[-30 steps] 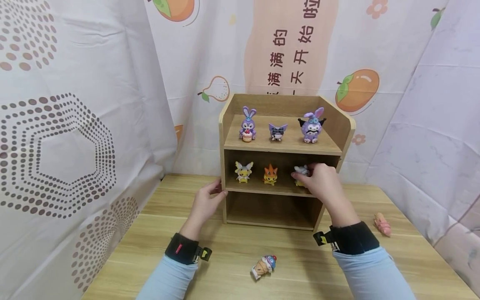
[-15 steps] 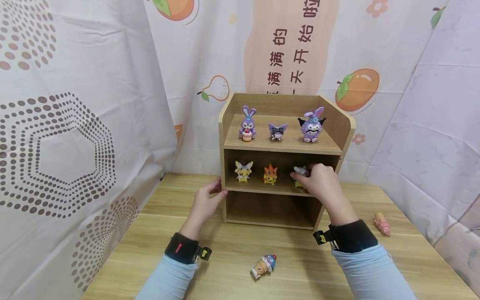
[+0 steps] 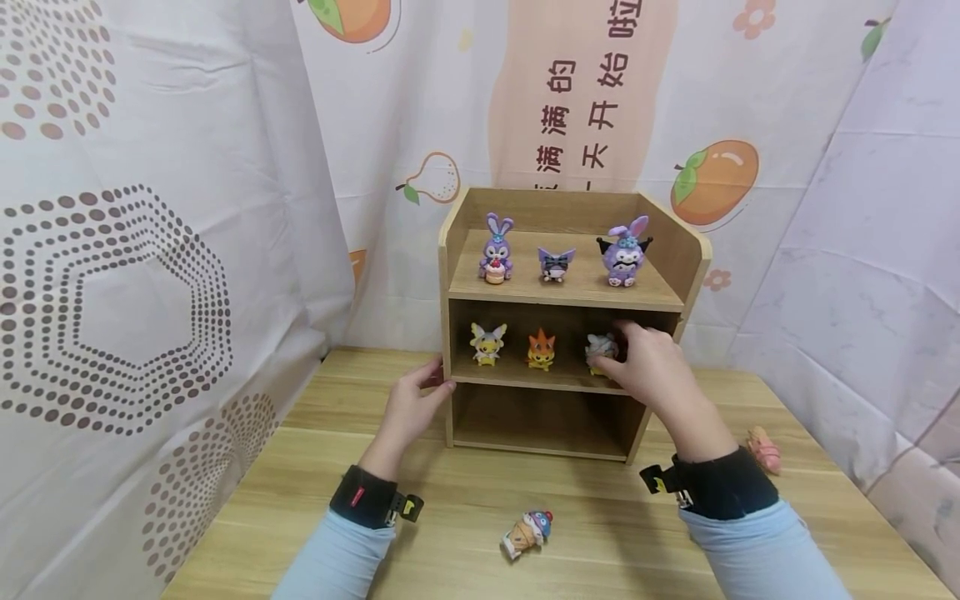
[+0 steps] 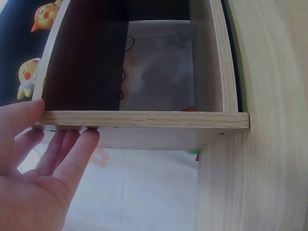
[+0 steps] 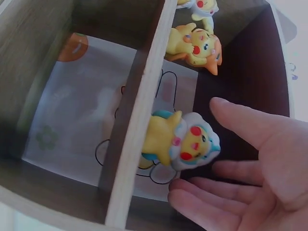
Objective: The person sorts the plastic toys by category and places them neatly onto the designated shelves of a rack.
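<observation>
Fingers (image 5: 202, 207) and thumb of the right hand (image 5: 276, 171) are spread wide around the white-hooded figure (image 5: 192, 144), with no grip on it, though I cannot tell whether a fingertip touches its head. It stands upright on the middle shelf (image 3: 517, 382), to the right of the orange-hooded figure (image 3: 541, 350). At the left side panel of the wooden shelf unit (image 3: 562, 302), the left hand (image 3: 406, 406) pinches the edge, thumb against fingers, apparently to steady it. The step in hand looks like letting go of this third figure in the row. Next, I judge, the right hand should back straight out without tipping it, leaving the cone figure (image 3: 527, 533) and pink figure (image 3: 764, 450) on the tabletop (image 3: 450, 517) as likely candidates.
</observation>
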Motion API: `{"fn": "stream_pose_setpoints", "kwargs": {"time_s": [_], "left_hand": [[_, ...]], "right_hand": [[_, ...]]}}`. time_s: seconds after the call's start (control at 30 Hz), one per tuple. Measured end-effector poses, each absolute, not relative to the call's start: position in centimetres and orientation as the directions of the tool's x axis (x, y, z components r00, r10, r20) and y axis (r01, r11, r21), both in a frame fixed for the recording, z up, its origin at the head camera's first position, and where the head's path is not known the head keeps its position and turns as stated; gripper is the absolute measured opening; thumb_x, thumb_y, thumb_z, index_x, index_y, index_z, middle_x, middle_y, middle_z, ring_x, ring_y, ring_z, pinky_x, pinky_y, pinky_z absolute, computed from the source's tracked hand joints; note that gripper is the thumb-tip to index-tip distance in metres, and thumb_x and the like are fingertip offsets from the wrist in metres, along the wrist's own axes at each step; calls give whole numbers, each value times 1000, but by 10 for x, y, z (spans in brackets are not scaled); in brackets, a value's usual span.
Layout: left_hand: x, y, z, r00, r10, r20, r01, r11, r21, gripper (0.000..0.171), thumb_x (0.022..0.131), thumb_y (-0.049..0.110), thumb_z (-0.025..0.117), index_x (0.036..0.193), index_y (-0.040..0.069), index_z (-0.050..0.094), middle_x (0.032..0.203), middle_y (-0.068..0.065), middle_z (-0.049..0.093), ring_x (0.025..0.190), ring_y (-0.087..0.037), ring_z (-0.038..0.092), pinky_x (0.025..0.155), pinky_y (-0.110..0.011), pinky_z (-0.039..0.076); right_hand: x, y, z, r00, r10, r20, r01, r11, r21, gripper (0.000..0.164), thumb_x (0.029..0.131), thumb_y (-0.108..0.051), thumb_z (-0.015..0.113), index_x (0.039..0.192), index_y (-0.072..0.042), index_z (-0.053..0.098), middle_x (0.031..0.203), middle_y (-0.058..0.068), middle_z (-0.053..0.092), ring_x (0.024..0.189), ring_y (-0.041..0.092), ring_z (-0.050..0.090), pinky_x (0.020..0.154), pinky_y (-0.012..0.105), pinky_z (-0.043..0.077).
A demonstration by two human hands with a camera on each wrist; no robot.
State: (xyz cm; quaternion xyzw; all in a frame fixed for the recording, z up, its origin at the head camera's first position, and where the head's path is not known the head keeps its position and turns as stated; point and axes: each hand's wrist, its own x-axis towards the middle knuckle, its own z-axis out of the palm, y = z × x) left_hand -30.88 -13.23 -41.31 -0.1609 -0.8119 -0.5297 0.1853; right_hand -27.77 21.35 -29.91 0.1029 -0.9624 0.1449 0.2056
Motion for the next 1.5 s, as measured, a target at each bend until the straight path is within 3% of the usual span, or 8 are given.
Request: {"fn": "stream_pose_setpoints", "kwargs": {"time_s": [0.17, 0.6, 1.27, 1.5], "left_hand": [[-309, -132, -413, -886, 62, 459, 445, 385, 808, 49, 89, 18, 70, 133, 5, 54, 115, -11, 63, 101, -21, 59, 82, -37, 55], [-308, -132, -412, -887, 55, 459, 444, 377, 813, 50, 88, 18, 71, 133, 5, 55, 116, -11, 62, 100, -22, 60, 82, -39, 55], [-309, -132, -412, -889, 65, 454, 442, 382, 811, 49, 89, 19, 70, 133, 4, 54, 116, -11, 61, 101, -20, 59, 84, -37, 54], [-308, -132, -411, -879, 67, 472, 460, 379, 803, 48, 89, 16, 70, 132, 3, 55, 114, -12, 63, 99, -22, 60, 83, -39, 55]], "right_hand": [[-275, 214, -297, -879, -204, 431, -303, 936, -177, 62, 82, -32, 75, 129, 1, 53, 112, 29, 59, 104, 45, 52, 85, 61, 46], [-285, 219, -317, -843, -245, 479, -345, 929, -131, 50, 80, -16, 77, 123, -2, 55, 101, 24, 63, 91, 41, 58, 75, 57, 50], [-278, 217, -319, -822, -223, 524, -344, 928, -143, 55, 80, -16, 77, 126, -1, 50, 99, 25, 61, 87, 40, 58, 72, 58, 50], [-262, 218, -314, -814, -195, 548, -343, 921, -183, 54, 81, -17, 76, 126, 0, 50, 100, 24, 61, 81, 32, 61, 70, 54, 51]]}}
